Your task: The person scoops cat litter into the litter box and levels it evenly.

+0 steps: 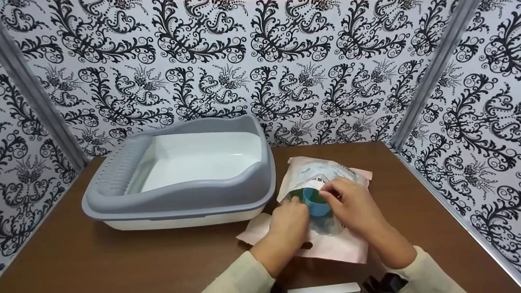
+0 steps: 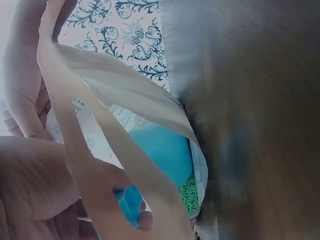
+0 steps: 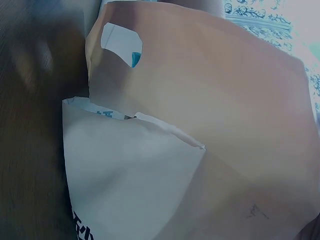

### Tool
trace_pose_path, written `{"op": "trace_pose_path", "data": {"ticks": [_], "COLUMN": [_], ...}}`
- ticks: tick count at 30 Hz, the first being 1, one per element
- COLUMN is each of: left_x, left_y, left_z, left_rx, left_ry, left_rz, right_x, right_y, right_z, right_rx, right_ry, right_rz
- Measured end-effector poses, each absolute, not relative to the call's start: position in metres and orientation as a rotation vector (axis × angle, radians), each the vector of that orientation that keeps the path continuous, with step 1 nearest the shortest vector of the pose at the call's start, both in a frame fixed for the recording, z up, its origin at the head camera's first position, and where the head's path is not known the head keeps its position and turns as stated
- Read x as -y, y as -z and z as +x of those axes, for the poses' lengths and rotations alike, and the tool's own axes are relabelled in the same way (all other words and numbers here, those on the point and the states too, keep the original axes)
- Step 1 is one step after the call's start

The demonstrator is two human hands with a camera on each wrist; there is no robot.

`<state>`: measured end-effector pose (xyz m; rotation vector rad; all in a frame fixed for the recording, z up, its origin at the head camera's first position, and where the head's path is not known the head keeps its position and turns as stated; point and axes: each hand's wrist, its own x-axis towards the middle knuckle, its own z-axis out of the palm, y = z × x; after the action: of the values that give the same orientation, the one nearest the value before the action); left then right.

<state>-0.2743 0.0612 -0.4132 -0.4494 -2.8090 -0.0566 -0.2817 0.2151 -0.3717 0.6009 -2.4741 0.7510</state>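
Observation:
A blue scoop, round like a cup, sits in the open mouth of a pale pink and white bag. Green pellets show inside the bag below the scoop. My left hand reaches into the mouth from the left; in the left wrist view its thumb and a fingertip grip a blue part of the scoop, seen through the bag's handle slot. With thumb and forefinger, my right hand pinches the bag's edge just right of the scoop's rim. Paper of the bag hides both hands' fingers in the right wrist view.
A grey and white litter box stands left of the bag on the brown table. A white strip and a black object lie at the front edge. Patterned walls enclose the back and sides.

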Motion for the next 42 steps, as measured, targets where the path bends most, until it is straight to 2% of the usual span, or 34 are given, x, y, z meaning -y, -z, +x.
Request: {"op": "trace_pose_path", "data": {"ticks": [42], "left_x": [-0.047], "left_y": [0.427], "left_z": [-0.279], "left_rx": [2.823], "left_ry": [0.245], "left_rz": [-0.526], "right_x": [-0.218], "right_y": [0.369], "right_z": [-0.281], "right_rx": [2.507], "right_ry": [-0.797], "right_rz": [0.598]}}
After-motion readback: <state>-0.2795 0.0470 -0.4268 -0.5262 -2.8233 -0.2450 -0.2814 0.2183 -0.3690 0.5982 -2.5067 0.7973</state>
